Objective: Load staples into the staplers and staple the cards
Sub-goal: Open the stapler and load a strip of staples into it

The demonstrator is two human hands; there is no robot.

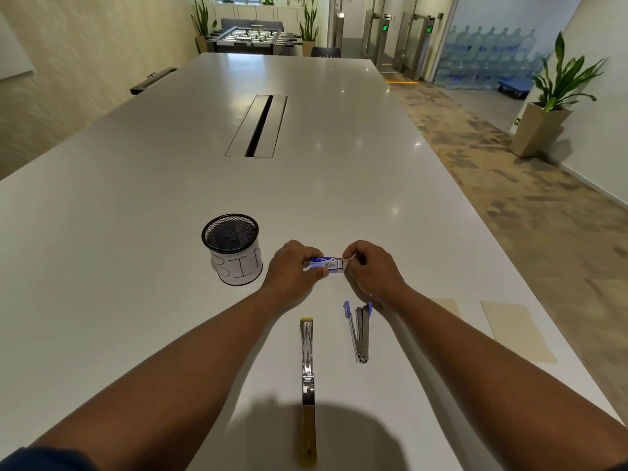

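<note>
A small blue staple box (pixel 324 263) is held just above the white table. My left hand (pixel 292 266) pinches its blue sleeve, and my right hand (pixel 370 266) pinches the inner tray, which sticks out a little on the right. Nearer to me, a yellow stapler (pixel 308 379) lies swung fully open in a long line. A blue stapler (pixel 359 331) lies partly open to its right. Two beige cards (pixel 516 331) lie at the right, one partly hidden behind my right forearm.
A black mesh cup (pixel 232 248) with a paper label reading "BIN" stands left of my hands. A cable slot (pixel 260 125) runs along the table's middle. The table's right edge (pixel 543 300) drops to a carpeted floor.
</note>
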